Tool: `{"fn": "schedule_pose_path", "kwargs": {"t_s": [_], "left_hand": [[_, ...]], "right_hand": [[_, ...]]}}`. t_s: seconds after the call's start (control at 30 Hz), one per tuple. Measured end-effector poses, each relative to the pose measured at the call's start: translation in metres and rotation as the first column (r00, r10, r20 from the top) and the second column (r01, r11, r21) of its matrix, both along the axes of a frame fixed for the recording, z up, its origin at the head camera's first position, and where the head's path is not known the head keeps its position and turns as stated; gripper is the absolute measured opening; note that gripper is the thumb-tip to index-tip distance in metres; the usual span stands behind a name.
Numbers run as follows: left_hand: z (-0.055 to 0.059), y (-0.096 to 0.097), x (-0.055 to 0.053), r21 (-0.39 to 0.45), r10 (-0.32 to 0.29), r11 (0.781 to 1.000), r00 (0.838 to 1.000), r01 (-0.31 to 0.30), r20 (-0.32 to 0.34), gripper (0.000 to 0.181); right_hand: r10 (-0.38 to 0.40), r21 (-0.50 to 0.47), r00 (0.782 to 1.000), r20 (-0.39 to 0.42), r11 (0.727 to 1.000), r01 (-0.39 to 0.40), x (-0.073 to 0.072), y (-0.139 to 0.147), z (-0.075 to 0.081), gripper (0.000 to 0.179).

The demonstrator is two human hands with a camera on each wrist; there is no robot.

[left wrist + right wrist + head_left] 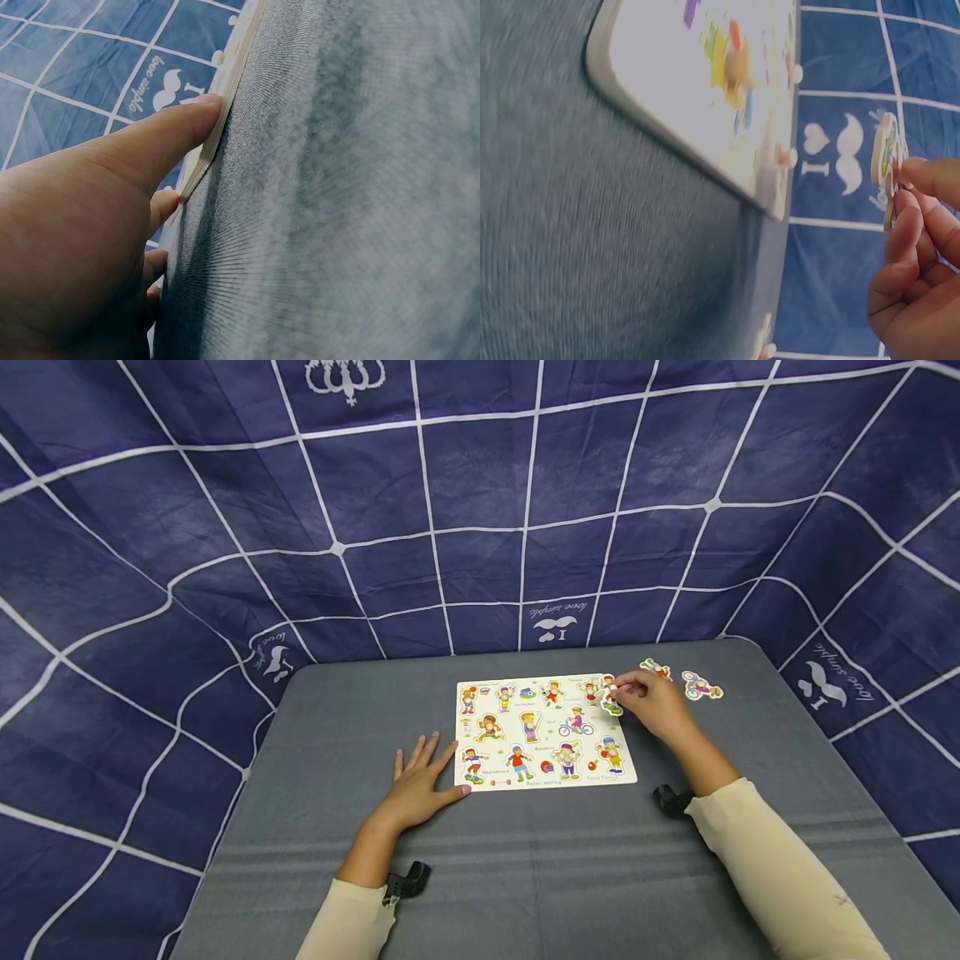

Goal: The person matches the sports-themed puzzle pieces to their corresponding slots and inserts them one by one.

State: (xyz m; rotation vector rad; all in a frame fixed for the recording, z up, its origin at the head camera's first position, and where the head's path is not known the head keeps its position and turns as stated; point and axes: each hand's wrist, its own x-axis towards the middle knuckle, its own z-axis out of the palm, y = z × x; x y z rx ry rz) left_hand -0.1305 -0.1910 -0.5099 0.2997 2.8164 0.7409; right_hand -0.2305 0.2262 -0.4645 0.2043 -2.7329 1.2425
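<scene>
A wooden peg puzzle board (pixel 628 774) printed with children playing sports lies on the table. My left hand (pixel 415 793) rests at its left side, fingers spread, with thumb and index fingertip against the edge. In the left wrist view, the thumb touches the board's side (pixel 244 52). My right hand (pixel 658 703) pinches a puzzle piece (pixel 611 700) between thumb and fingers at the board's upper right. In the right wrist view, this piece (pixel 886 154) is held up on edge, apart from the board (pixel 667 112).
Two loose puzzle pieces lie right of the board: one with a wheeled figure (pixel 702 686), another (pixel 654 669) partly behind the right hand. A grey cloth covers the table (pixel 525 877). Blue curtains (pixel 480 560) with white lines stand behind and at both sides.
</scene>
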Motion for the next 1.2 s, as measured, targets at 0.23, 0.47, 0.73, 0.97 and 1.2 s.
{"fn": "schedule_pose_path", "kwargs": {"t_s": [0.23, 0.47, 0.73, 0.97, 1.2], "left_hand": [[-0.003, 0.0, 0.0, -0.006, 0.004, 1.0, 1.0, -0.004, -0.003, 0.087], [-0.003, -0.001, -0.001, -0.007, 0.001, 1.0, 1.0, -0.001, 0.001, 0.088], [-0.004, -0.002, -0.002, -0.016, -0.004, 1.0, 1.0, 0.004, 0.002, 0.088], [-0.004, -0.003, -0.003, -0.01, -0.014, 1.0, 1.0, 0.013, -0.008, 0.088], [-0.003, -0.003, -0.001, -0.007, -0.016, 1.0, 1.0, 0.016, -0.002, 0.088]], "right_hand": [[0.019, -0.025, 1.0, 0.009, 1.0, -0.019, 0.007, -0.014, 0.003, 0.02], [0.03, -0.034, 1.0, 0.001, 0.999, -0.03, 0.012, -0.029, 0.004, 0.018], [0.058, -0.072, 0.998, -0.005, 0.996, -0.058, 0.017, -0.046, 0.002, 0.016], [0.084, -0.097, 0.996, 0.009, 0.992, -0.083, 0.02, -0.066, 0.0, 0.015], [0.131, -0.122, 0.991, 0.033, 0.984, -0.126, 0.025, -0.086, 0.0, 0.013]]}}
